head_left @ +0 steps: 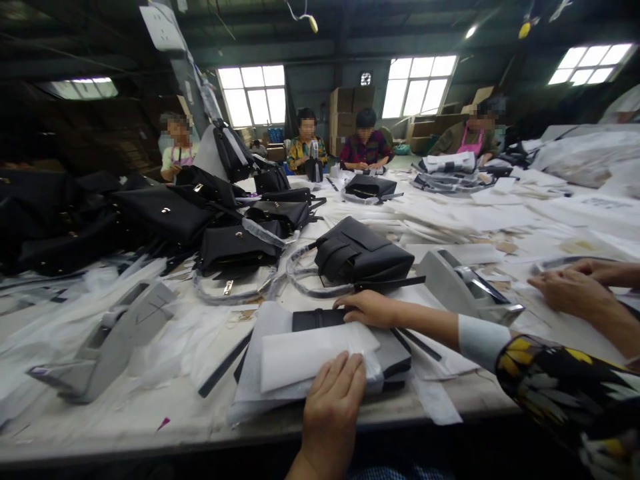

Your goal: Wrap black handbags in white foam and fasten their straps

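Note:
A black handbag (320,320) lies on the table in front of me, partly covered by white tissue and a folded white foam sheet (313,357). My left hand (334,400) rests on the near edge of the foam sheet, fingers laid flat side by side. Reaching in from the right, my right hand (367,309) has its fingers and thumb at the upper edge of the handbag. Its fingertips are partly hidden. Just beyond sits another black handbag (365,257) with a plastic-wrapped handle (300,280).
Grey tape dispensers stand left (110,340) and right (465,287). A heap of black handbags (165,217) fills the left. At far right are a co-worker's hands (580,290). Several people sit across the table. White paper sheets (440,217) are scattered about.

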`<state>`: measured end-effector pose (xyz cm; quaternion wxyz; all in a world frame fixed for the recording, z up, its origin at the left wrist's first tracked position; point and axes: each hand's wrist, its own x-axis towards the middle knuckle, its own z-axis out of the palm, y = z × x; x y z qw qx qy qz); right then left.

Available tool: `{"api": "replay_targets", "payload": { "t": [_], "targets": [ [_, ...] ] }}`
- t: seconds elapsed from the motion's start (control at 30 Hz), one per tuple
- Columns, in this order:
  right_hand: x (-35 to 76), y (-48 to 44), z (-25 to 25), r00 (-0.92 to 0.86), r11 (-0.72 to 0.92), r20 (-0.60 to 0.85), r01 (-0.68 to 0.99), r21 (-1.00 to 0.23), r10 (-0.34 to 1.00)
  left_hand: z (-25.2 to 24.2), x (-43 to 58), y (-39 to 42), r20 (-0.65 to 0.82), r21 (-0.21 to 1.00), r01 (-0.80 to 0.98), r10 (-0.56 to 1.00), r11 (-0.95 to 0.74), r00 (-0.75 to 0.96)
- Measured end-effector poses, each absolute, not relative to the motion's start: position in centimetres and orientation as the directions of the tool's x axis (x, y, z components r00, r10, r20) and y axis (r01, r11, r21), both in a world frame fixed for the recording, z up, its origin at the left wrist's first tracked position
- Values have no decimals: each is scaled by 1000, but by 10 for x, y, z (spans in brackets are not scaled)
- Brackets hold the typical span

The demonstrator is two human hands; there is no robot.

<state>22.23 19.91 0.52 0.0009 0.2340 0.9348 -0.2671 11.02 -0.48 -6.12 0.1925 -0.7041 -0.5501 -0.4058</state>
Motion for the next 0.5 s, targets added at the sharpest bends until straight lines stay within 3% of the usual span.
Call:
{"api": "replay_targets", "payload": {
  "t": [0.2, 0.5],
  "targets": [
    [223, 221, -1, -922, 629, -144, 354, -692, 360, -58, 107, -7, 757, 134, 935, 642, -330, 119],
    [218, 232, 2, -858, 477, -301, 487, -731, 415, -63, 108, -4, 790, 150, 928, 606, -340, 94]
  ]
}}
